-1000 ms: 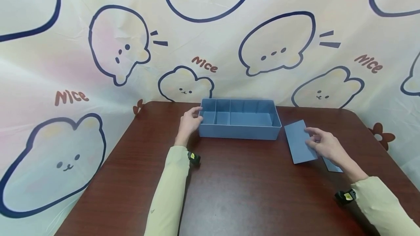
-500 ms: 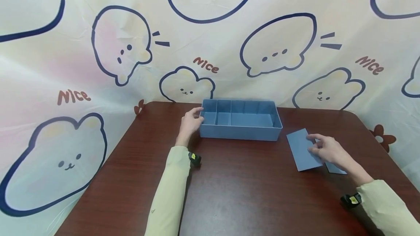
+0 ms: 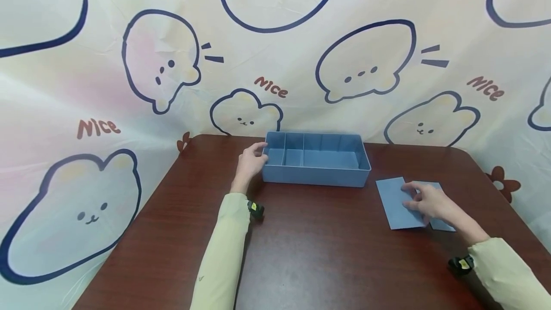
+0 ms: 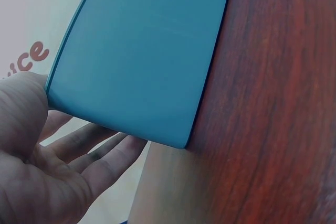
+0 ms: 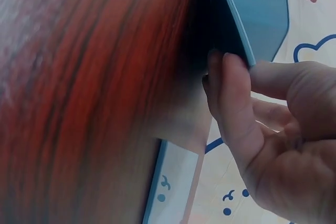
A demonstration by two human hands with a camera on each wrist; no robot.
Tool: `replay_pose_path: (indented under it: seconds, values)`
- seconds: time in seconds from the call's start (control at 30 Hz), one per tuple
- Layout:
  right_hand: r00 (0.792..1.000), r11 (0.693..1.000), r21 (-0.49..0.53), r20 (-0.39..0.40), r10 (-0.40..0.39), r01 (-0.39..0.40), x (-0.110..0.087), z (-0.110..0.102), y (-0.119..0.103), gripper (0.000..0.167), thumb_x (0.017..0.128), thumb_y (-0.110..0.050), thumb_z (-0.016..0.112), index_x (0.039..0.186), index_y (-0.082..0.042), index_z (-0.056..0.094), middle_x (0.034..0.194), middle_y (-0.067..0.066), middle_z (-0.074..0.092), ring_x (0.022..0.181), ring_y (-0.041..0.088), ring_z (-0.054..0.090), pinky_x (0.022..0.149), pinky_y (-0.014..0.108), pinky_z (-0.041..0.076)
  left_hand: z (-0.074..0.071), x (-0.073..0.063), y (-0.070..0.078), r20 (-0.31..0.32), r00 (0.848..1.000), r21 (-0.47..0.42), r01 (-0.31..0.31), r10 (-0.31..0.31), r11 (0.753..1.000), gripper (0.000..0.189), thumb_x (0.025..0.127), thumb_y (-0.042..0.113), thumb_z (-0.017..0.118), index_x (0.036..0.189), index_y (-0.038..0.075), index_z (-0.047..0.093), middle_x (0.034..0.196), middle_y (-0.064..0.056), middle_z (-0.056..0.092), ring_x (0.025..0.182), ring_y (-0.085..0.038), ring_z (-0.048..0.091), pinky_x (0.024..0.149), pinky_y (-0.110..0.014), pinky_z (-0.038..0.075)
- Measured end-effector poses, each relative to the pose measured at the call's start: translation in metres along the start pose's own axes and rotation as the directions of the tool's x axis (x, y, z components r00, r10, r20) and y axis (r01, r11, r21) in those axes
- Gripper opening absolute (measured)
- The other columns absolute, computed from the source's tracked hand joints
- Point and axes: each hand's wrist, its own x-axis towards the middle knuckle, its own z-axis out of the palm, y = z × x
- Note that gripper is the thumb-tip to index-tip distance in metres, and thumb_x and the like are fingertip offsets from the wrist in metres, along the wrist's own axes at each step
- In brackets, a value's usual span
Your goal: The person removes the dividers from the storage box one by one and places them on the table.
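Observation:
A blue divided storage box (image 3: 316, 176) stands at the table's far side, with two narrow compartments at its left and one wide compartment at its right. My left hand (image 3: 249, 162) grips its left end, thumb at the rim; in the left wrist view other fingers (image 4: 113, 163) lie along the outside of the end wall. To the right of the box, my right hand (image 3: 428, 201) pinches a flat blue rectangular panel (image 3: 396, 204) by its right edge between thumb and fingers. The panel tilts, its left side low over the table. A second blue panel (image 3: 441, 224) lies partly hidden behind that hand.
The dark brown wooden table (image 3: 318, 252) reaches back to a pale cloth backdrop (image 3: 292, 61) with cartoon outlines. In the right wrist view a pale blue-edged strip (image 5: 176, 171) shows below the hand.
My right hand has lowered toward me with the panel, which now lies flatter and nearer the table. More of the second panel shows. The left hand has stayed at the box.

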Motion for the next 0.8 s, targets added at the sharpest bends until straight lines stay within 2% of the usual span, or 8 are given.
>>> replay_pose_path:
  seconds: [0.2, 0.5, 0.67, 0.8]
  values:
    - [1.000, 0.997, -0.077, -0.007, 0.007, -0.007, 0.002, 0.003, 0.002, 0.062, 0.086, -0.024, 0.073, 0.135, 0.002, 0.046, 0.088, 0.014, 0.063, 0.043, 0.018, 0.055, 0.045, 0.033, 0.052, 0.000, 0.000, 0.000, 0.006, 1.000, -0.005, -0.006, 0.006, 1.000, 0.045, 0.093, 0.020, 0.055, 0.138, 0.028, 0.055, 0.139, -0.012, 0.057, 0.122, -0.034, 0.057, 0.095, -0.049, 0.053]
    - [1.000, 0.989, -0.144, 0.008, 0.026, -0.025, 0.006, 0.002, 0.000, 0.074, 0.084, -0.037, 0.074, 0.138, 0.001, 0.041, 0.093, 0.016, 0.054, 0.045, 0.017, 0.055, 0.043, 0.032, 0.051, -0.001, 0.000, 0.000, 0.000, 1.000, -0.009, -0.009, 0.009, 1.000, 0.045, 0.093, 0.019, 0.055, 0.138, 0.029, 0.055, 0.139, -0.012, 0.057, 0.122, -0.033, 0.057, 0.092, -0.047, 0.054]
    - [1.000, 0.981, -0.192, 0.002, 0.008, -0.007, 0.008, 0.002, -0.003, 0.079, 0.084, -0.038, 0.074, 0.139, 0.004, 0.037, 0.093, 0.019, 0.055, 0.045, 0.016, 0.053, 0.042, 0.030, 0.050, -0.001, -0.001, 0.000, 0.001, 1.000, -0.008, -0.003, 0.003, 1.000, 0.045, 0.093, 0.019, 0.055, 0.137, 0.029, 0.055, 0.139, -0.012, 0.057, 0.121, -0.033, 0.058, 0.092, -0.047, 0.054]
    - [1.000, 0.973, -0.228, 0.014, 0.022, -0.019, 0.011, 0.002, -0.005, 0.082, 0.084, -0.039, 0.074, 0.140, 0.006, 0.036, 0.107, 0.030, 0.055, 0.054, 0.016, 0.055, 0.046, 0.030, 0.051, 0.000, 0.000, 0.000, 0.004, 1.000, -0.004, 0.004, -0.004, 1.000, 0.045, 0.094, 0.019, 0.055, 0.137, 0.029, 0.055, 0.139, -0.012, 0.057, 0.122, -0.033, 0.058, 0.094, -0.048, 0.053]
